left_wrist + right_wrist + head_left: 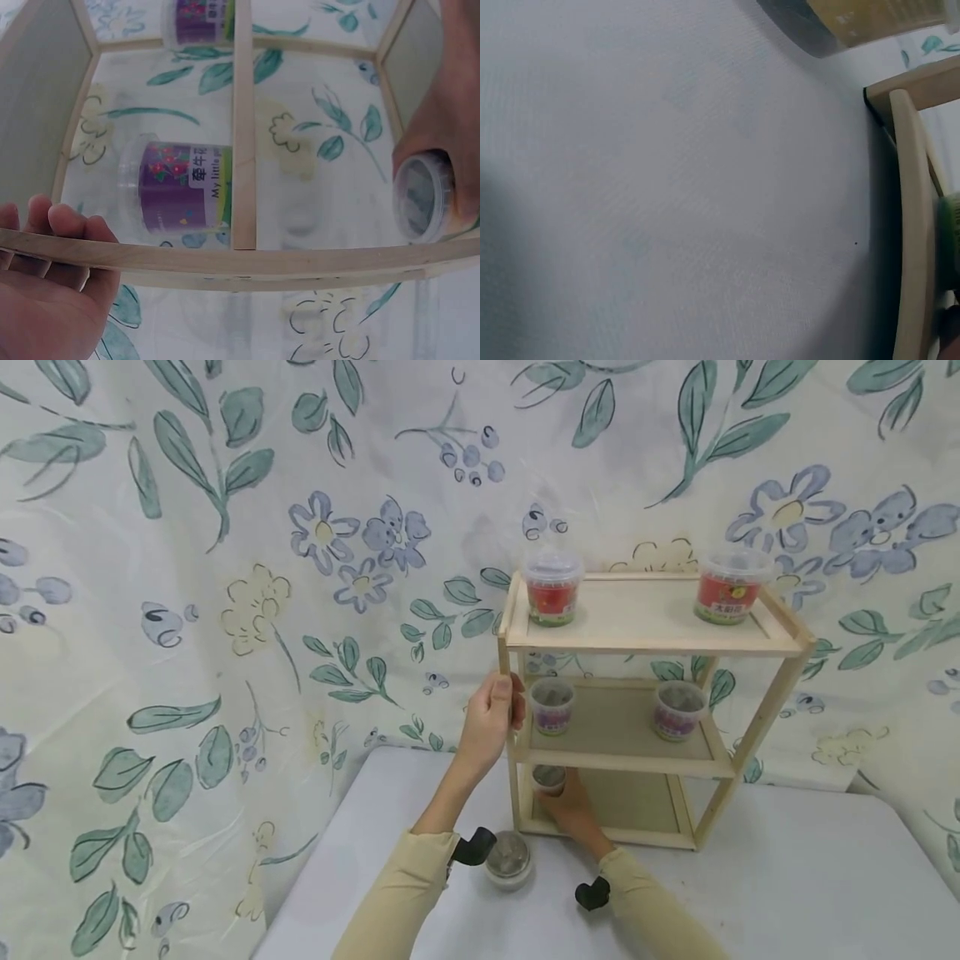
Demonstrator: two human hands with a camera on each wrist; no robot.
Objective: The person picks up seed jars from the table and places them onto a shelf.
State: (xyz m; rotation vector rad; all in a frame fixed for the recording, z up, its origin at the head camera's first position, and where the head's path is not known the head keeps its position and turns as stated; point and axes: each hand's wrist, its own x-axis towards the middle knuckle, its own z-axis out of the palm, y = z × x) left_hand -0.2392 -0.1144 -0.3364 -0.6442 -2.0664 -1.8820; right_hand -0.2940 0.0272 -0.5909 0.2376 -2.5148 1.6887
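My left hand (487, 714) grips the left front post of a three-tier wooden shelf (645, 649), fingers curled behind it in the left wrist view. On the lowest tier, at the left, my right hand (576, 806) holds a small clear plastic tub (550, 779) by its side; its base is hidden. Two tubs with purple labels, one at left (553, 718) and one at right (677, 720), stand on the middle tier. In the right wrist view the right hand is almost out of frame, beyond the wooden frame (913, 225).
A red-labelled tub (553, 600) stands at the top tier's left, another red-labelled tub (723, 597) at its right. On the white table (810, 860), a further tub (508, 862) sits before the shelf's left front corner. A floral sheet (262, 610) hangs behind.
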